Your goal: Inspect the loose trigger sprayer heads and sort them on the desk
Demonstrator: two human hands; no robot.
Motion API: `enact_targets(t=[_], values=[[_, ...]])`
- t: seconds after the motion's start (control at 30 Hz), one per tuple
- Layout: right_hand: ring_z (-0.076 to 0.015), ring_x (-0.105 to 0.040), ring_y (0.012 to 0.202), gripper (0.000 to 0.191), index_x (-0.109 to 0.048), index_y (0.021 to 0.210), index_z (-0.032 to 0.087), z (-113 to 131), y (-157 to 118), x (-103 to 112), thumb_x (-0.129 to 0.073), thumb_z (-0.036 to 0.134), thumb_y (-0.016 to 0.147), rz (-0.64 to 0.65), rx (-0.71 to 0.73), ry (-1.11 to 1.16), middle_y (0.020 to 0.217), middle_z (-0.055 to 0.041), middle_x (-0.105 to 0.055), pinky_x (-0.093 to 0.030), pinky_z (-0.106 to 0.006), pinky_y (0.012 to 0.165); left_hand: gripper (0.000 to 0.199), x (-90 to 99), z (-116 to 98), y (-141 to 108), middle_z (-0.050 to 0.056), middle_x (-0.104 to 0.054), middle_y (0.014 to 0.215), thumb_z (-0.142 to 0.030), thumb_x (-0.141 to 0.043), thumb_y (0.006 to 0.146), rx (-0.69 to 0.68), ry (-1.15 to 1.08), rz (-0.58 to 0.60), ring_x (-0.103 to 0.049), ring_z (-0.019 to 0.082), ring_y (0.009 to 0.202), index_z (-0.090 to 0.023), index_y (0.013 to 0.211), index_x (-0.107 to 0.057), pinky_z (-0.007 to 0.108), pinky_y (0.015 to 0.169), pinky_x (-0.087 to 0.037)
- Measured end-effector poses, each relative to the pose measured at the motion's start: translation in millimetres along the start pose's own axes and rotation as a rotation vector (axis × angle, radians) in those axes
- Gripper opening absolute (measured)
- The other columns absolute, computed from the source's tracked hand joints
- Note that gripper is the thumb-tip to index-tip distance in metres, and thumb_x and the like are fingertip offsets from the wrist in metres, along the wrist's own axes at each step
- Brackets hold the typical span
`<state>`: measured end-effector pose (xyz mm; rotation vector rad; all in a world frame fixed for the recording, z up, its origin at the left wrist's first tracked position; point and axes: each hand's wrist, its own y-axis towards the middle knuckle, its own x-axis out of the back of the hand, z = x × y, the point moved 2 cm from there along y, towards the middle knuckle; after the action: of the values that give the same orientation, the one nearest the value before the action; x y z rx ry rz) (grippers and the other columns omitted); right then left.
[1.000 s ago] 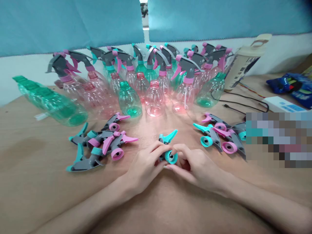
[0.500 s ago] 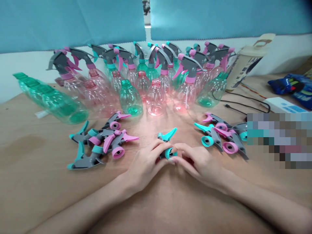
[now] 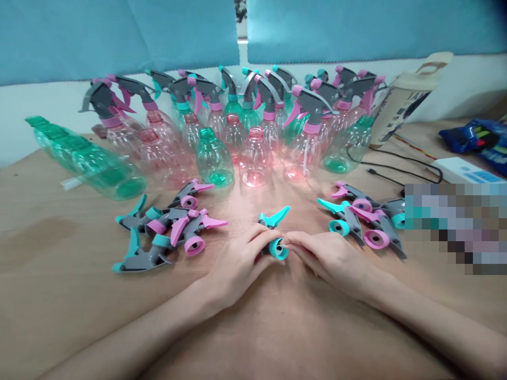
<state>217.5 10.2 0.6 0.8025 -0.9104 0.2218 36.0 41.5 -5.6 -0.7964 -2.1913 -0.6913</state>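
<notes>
The left hand (image 3: 240, 264) is closed on a teal-and-grey spray head (image 3: 277, 217) at mid-worktop (image 3: 253, 327), apparently steadying it so the collar's (image 3: 274, 250) open end faces the person. The right hand's (image 3: 335, 261) fingertips meet at the collar's mouth; whether they grip anything cannot be told. Loose spray heads (image 3: 147, 259) flank both hands, seemingly for easy reach, with bottles (image 3: 255, 161) behind.

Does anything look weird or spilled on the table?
The oddest bit is the blocky, blurred patch at the right edge, hiding whatever is there. The green bottles at far left and the cream tumbler at right look slanted, maybe just from the camera's stretch at the edges. I can't see any spill.
</notes>
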Motion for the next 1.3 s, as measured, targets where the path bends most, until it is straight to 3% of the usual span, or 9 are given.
enact_targets(t=[0.37,0.57,0.97,1.13,1.3], values=[[-0.0141,-0.063,0.055,0.026,-0.057,0.102,0.013,-1,-5,-2,-0.033,0.02,0.097,0.042,0.005,-0.112,0.072,-0.005,-0.069,-0.037,-0.024,0.045,0.034,-0.1,-2,1,0.003,-0.057,0.108,-0.011,-0.058,0.085,-0.023,0.039,-0.011,-0.058,0.016,0.091,-0.023,0.116,-0.05,0.026,0.078,-0.047],[-0.0122,-0.056,0.048,0.024,-0.056,0.102,0.012,-2,-5,-5,-0.034,0.017,0.094,0.064,0.008,-0.13,0.064,-0.0019,-0.064,-0.031,-0.024,0.043,0.032,0.4,-2,1,0.003,-0.057,0.107,-0.012,-0.056,0.087,-0.015,0.042,0.004,-0.059,0.016,0.089,-0.022,0.116,-0.051,0.027,0.077,-0.048],[-0.0107,-0.048,0.042,0.02,-0.054,0.094,0.014,0,-5,-5,-0.038,0.011,0.085,0.014,0.056,-0.163,0.054,0.0039,-0.053,-0.03,-0.024,0.042,0.03,-2.5,-6,0,0.004,-0.058,0.106,-0.015,-0.055,0.087,-0.041,0.04,0.013,-0.059,0.016,0.089,-0.022,0.116,-0.051,0.026,0.076,-0.048],[-0.0084,-0.042,0.042,0.018,-0.051,0.076,0.018,4,1,12,-0.036,0.01,0.084,-0.026,-0.028,-0.128,0.051,0.0052,-0.048,-0.028,-0.023,0.043,0.023,6.1,-2,4,0.001,-0.057,0.099,-0.013,-0.058,0.086,0.064,0.008,-0.08,-0.057,0.015,0.087,-0.021,0.107,-0.053,0.024,0.076,-0.046],[-0.0072,-0.042,0.043,0.016,-0.056,0.085,0.017,1,3,16,-0.04,0.016,0.089,-0.058,-0.102,-0.096,0.052,0.0054,-0.052,-0.032,-0.02,0.044,0.025,11.1,-2,5,-0.002,-0.058,0.089,-0.01,-0.063,0.081,0.081,-0.006,-0.097,-0.054,0.011,0.073,-0.021,0.103,-0.057,0.023,0.07,-0.045]])
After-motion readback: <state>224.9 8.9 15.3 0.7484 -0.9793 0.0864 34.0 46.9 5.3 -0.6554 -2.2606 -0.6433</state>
